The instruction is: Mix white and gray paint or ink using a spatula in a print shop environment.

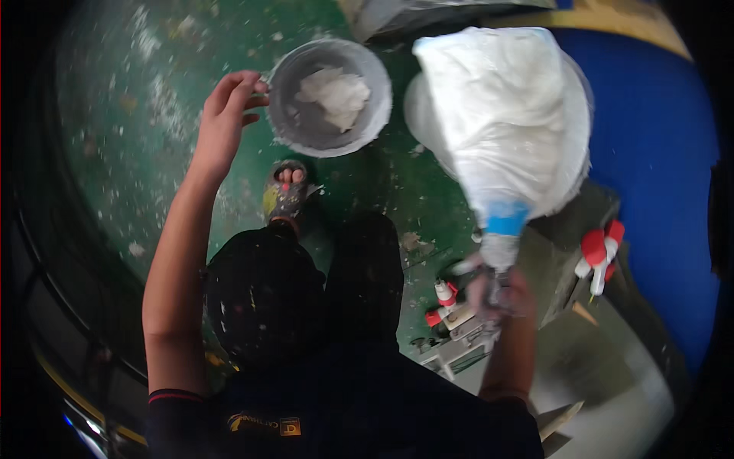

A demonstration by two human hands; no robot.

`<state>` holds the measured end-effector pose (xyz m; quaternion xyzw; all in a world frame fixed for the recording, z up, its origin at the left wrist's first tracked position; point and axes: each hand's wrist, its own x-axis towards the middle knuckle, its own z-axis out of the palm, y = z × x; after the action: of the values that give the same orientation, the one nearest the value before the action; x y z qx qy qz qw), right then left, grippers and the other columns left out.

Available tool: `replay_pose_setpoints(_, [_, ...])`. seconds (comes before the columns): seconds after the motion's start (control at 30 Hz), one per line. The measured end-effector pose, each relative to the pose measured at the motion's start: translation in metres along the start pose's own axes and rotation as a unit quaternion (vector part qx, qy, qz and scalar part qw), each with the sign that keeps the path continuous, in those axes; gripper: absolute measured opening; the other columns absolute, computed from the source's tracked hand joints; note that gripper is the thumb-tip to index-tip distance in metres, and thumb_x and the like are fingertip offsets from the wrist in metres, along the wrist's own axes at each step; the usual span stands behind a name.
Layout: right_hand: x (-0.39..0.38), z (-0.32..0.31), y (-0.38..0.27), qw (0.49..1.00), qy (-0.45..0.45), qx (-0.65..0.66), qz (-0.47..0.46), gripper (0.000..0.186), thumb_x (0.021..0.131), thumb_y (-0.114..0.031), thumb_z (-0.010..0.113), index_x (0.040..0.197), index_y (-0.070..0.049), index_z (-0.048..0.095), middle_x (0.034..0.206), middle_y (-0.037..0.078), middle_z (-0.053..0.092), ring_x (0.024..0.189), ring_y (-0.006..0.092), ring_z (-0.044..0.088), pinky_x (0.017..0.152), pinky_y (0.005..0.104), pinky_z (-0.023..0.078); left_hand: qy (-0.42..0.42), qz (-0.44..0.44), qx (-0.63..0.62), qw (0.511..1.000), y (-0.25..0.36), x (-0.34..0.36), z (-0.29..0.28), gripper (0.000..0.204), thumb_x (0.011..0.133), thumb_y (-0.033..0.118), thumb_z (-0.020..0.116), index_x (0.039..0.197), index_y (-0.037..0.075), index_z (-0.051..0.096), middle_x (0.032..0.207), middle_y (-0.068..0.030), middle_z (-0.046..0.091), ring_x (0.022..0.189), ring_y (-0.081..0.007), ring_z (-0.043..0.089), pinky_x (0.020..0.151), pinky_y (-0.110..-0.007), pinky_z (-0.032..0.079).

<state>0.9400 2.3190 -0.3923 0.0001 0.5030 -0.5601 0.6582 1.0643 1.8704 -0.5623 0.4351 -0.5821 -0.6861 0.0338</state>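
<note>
At the top centre, my left hand (233, 107) has its fingers loosely bent and apart at the rim of a grey bucket (378, 96), which has a pale lump (336, 99) inside; whether they touch it I cannot tell. To the right, a large white, creased, bag-like mass (497, 99) lies over a round white container (573, 138). It narrows toward me to a blue band (505, 214) and a clear, narrow end. My right hand (497, 291), blurred, is closed around that end below the band.
A paint-spattered green floor (138, 153) surrounds my sandalled foot (289, 191). A blue surface (650, 153) runs down the right. Red-and-white tools (596, 249) lie beside it, and more small tools (447, 298) lie near my right hand. A grey shape (443, 11) is at the top edge.
</note>
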Motion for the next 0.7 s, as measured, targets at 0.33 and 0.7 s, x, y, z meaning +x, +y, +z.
replay_pose_setpoints(0.33, [-0.112,-0.028,-0.159,0.437,0.448,-0.76,0.175,0.035,0.096,-0.025,0.066,0.128,-0.012,0.062,0.111,0.016,0.071,0.099,0.0388,0.068,0.085,0.0456,0.054,-0.205,0.107,0.122,0.965,0.118,0.03,0.25,0.066,0.101,0.055,0.053,0.131,-0.004,0.056,0.127,-0.016,0.065,0.116,-0.0253,0.059,0.103,-0.035,0.044])
replay_pose_setpoints(0.7, [0.08,-0.157,-0.181,0.397,0.233,-0.855,0.24,0.017,0.093,-0.012,0.06,0.097,-0.008,0.076,0.097,0.01,0.077,0.088,0.0274,0.077,0.074,0.04,0.061,-0.075,0.058,0.01,0.995,0.06,-0.005,0.332,0.063,0.105,0.049,0.051,0.135,-0.007,0.049,0.137,-0.0248,0.05,0.127,-0.0331,0.052,0.107,-0.042,0.041])
